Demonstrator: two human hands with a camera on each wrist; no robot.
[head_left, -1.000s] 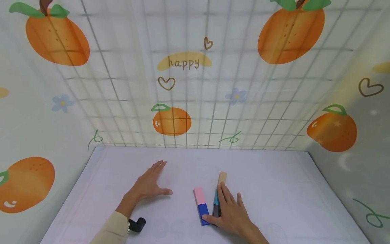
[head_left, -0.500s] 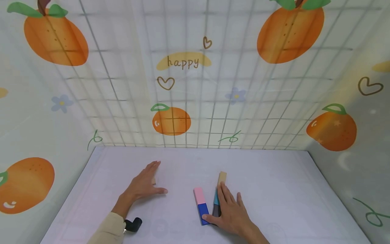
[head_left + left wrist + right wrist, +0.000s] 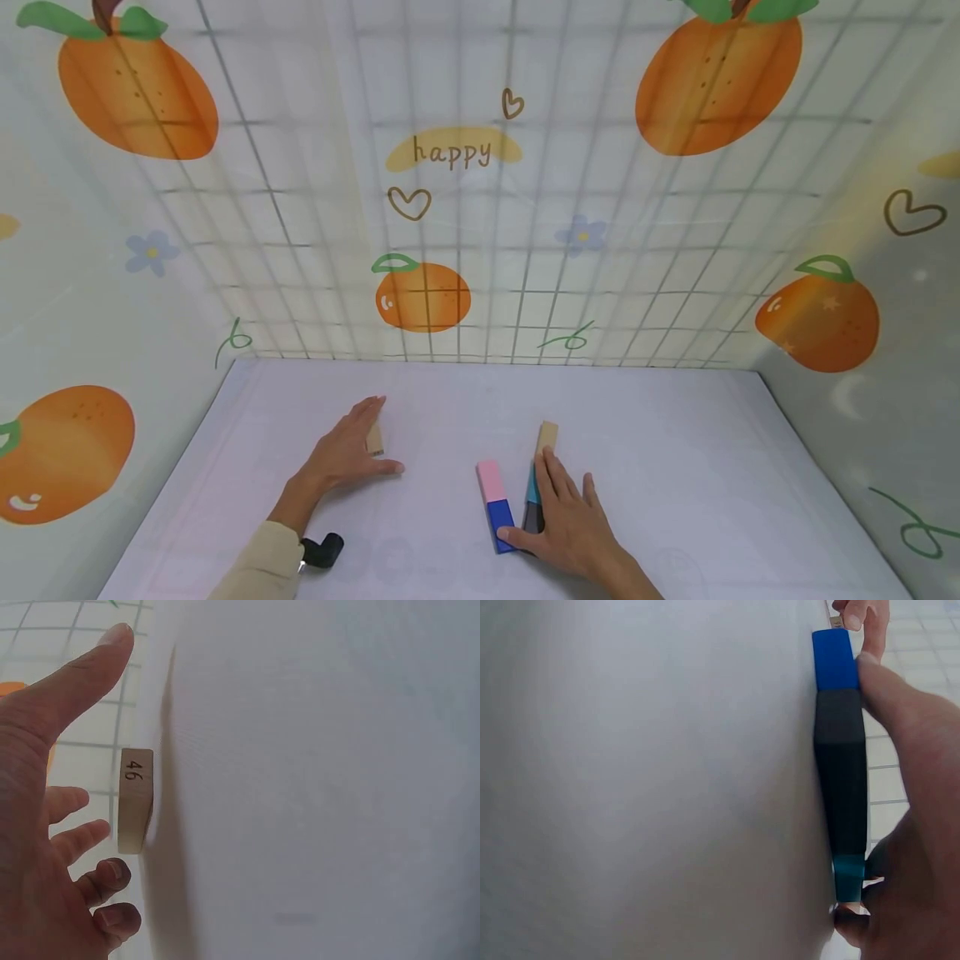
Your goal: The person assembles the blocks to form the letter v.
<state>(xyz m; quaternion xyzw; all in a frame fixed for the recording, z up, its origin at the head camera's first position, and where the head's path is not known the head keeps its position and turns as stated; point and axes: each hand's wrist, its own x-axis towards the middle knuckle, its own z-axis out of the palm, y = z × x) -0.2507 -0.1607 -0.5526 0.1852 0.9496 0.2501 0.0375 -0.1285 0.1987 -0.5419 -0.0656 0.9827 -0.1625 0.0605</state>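
Observation:
My left hand (image 3: pixel 341 448) is over the left half of the table, thumb and fingers spread apart. Beside its palm lies a plain wooden block (image 3: pixel 375 438), partly hidden by the hand. The left wrist view shows the number 46 on the end of that wooden block (image 3: pixel 136 776), with a gap between it and the thumb. My right hand (image 3: pixel 576 525) rests at the coloured blocks with its fingers extended. Its thumb touches the blue block (image 3: pixel 499 517), and its fingers lie along the teal block (image 3: pixel 532 485) and dark grey block (image 3: pixel 533 518), partly covering both.
A pink block (image 3: pixel 491 481) adjoins the blue one. Another plain wooden block (image 3: pixel 549 436) continues the teal and grey row at its far end. The white table (image 3: pixel 675 450) meets a fruit-patterned curtain (image 3: pixel 480 275) at the back and sides.
My left hand has drifted left, and the wooden block beside its palm has come into view. My right hand and the coloured blocks have stayed in place.

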